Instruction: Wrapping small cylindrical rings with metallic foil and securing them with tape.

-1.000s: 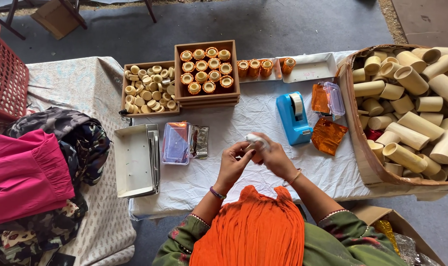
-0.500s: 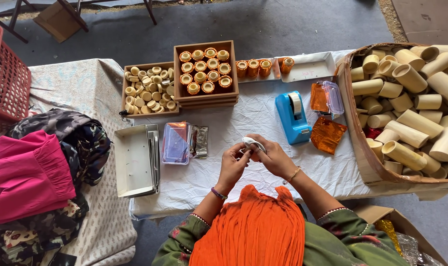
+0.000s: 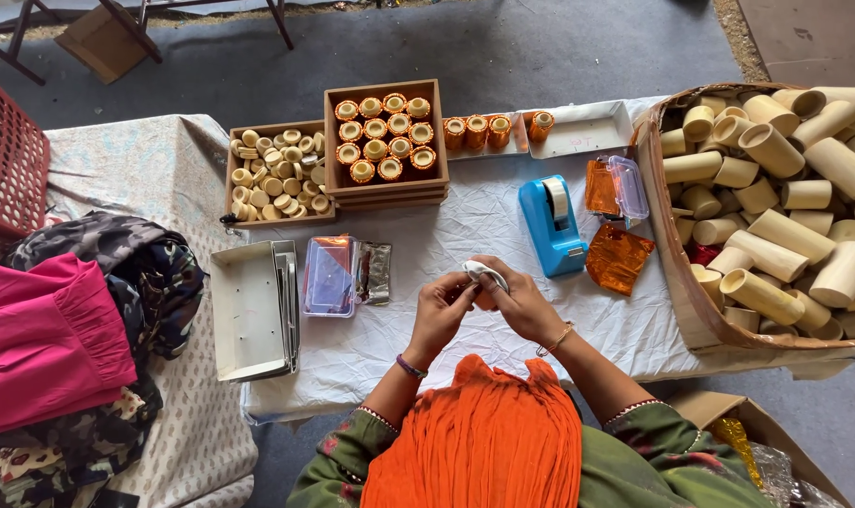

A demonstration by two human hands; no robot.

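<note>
**Both hands close on a small cup above the table's near edge**

While the person leans over the near edge of the table, the left hand and the right hand meet just above the white cloth, fingers curled together around a small cup with a white strip lying over its top. Both hands are clamped on it, thumbs and fingertips touching, so most of the cup is hidden.

Just left of the hands lies a clear plastic box with a foil packet touching its right side, and farther left, by the near left corner, sits an open white tin. To the right of the hands stands a blue tape dispenser, with a crumpled orange foil sheet beside it and a clear tub of orange foil just behind that.

Along the far edge stand a wooden tray of plain caps, a stacked wooden tray of orange-banded cups, a short row of finished cups and a white metal tray. At the right edge a large basket holds many bamboo tubes. Off the left edge lie a pink cloth and a red crate.
</note>
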